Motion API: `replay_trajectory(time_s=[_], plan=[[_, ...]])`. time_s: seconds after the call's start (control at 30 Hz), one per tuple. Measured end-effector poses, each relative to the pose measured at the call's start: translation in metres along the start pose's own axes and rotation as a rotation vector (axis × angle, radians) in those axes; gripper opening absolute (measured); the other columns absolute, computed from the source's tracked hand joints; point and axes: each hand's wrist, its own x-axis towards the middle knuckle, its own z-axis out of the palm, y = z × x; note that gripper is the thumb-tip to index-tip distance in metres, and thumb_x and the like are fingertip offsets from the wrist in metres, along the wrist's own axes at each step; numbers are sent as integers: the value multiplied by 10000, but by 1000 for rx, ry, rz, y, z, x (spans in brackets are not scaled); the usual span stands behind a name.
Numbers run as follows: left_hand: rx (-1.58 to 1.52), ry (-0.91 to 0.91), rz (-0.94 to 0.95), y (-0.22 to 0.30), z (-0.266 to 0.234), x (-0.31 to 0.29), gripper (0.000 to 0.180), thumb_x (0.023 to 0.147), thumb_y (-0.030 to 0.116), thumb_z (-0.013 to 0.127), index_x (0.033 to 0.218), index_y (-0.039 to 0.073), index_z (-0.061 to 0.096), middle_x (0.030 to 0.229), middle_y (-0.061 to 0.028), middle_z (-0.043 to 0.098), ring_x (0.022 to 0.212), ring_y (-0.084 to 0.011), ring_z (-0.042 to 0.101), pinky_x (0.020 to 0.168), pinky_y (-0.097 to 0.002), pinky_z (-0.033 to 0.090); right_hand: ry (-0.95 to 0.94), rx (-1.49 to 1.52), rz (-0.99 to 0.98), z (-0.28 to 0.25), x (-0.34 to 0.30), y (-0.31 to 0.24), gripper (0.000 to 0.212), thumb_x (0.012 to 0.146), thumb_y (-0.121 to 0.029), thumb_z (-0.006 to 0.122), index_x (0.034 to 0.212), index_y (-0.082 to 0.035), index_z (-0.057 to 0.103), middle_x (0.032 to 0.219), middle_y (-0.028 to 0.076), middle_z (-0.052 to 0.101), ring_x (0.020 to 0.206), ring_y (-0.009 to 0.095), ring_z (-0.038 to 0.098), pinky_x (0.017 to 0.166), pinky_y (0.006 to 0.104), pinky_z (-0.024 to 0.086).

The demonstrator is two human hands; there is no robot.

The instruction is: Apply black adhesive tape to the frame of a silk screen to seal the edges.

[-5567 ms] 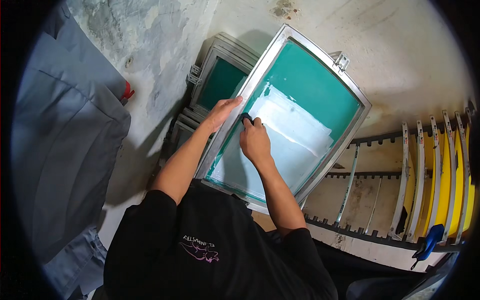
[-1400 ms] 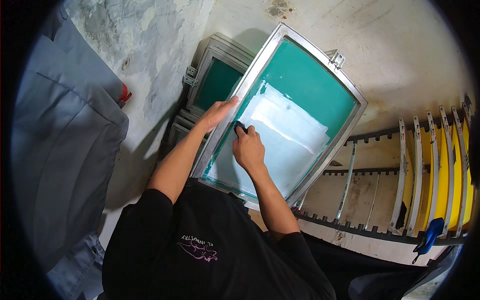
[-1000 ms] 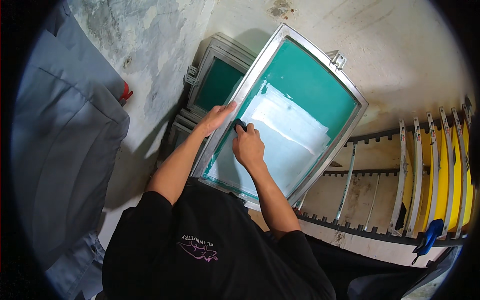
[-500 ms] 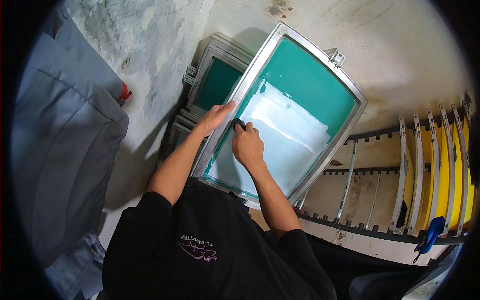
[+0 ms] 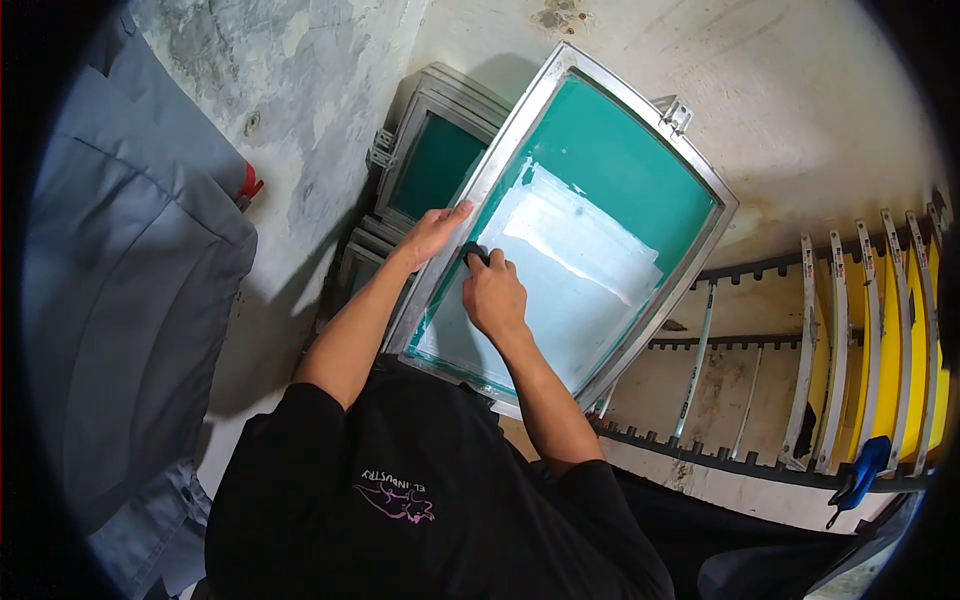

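A silver metal-framed printing screen [image 5: 632, 135] leans in front of me, tilted, with green mesh on its upper part and a pale whitish layer over the lower part. My left hand [image 5: 436, 236] is closed round the frame's left rail, its fingers partly hidden behind it. My right hand [image 5: 496, 295] pinches a small black object [image 5: 470, 252] against the screen's left margin, close to that rail. Most of the black object is covered by the fingers, so its kind cannot be made out. Streaky white edges and a bright wet-looking band cross the middle of the screen.
Other framed green screens [image 5: 436, 165] are stacked behind, at left. On the right, a notched black rack [image 5: 735, 462] holds several upright frames, some with yellow mesh [image 5: 885, 350]. A blue object [image 5: 862, 475] hangs there. Grey cloth [image 5: 150, 260] hangs at far left.
My right hand with the small black object has shifted very slightly left, toward the frame rail. The left hand and the screen look almost unchanged.
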Motion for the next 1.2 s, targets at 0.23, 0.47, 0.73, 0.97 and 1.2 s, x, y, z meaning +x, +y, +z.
replay_trajectory(time_s=[0.23, 0.47, 0.73, 0.97, 1.2], plan=[[-46, 56, 39, -2, 4, -1, 879, 942, 741, 566, 1318, -49, 650, 1324, -171, 649, 1279, -233, 536, 1137, -385, 355, 98, 49, 5, -1, 6, 2, 379, 878, -121, 602, 1245, -79, 685, 1087, 188, 608, 992, 391, 638, 781, 512, 586], [-27, 117, 40, -7, 6, 1, 886, 943, 734, 570, 1325, -63, 639, 1341, -179, 640, 1291, -232, 533, 1130, -365, 363, -12, -14, -7, 1, -2, -2, 357, 873, -114, 609, 1217, -86, 701, 1099, 171, 615, 982, 375, 643, 748, 482, 598], [-39, 77, 45, -9, 3, 3, 927, 942, 740, 562, 1357, -87, 609, 1377, -208, 621, 1328, -254, 517, 1149, -384, 350, 28, 7, -5, 0, 2, 1, 382, 868, -118, 622, 1242, -97, 696, 1120, 172, 611, 995, 373, 642, 778, 490, 592], [1, 99, 8, -3, 7, -2, 909, 940, 749, 557, 1341, -63, 630, 1351, -187, 637, 1293, -237, 533, 1138, -384, 360, 16, 41, 14, 0, 0, 2, 383, 869, -115, 622, 1243, -97, 700, 1123, 172, 610, 1007, 370, 640, 803, 487, 590], [-11, 95, 3, -5, 5, 1, 893, 934, 754, 559, 1324, -45, 647, 1334, -173, 646, 1274, -237, 542, 1129, -393, 366, -13, 31, -1, 5, -12, -2, 387, 873, -122, 619, 1250, -91, 701, 1120, 177, 612, 1016, 377, 642, 818, 499, 583]])
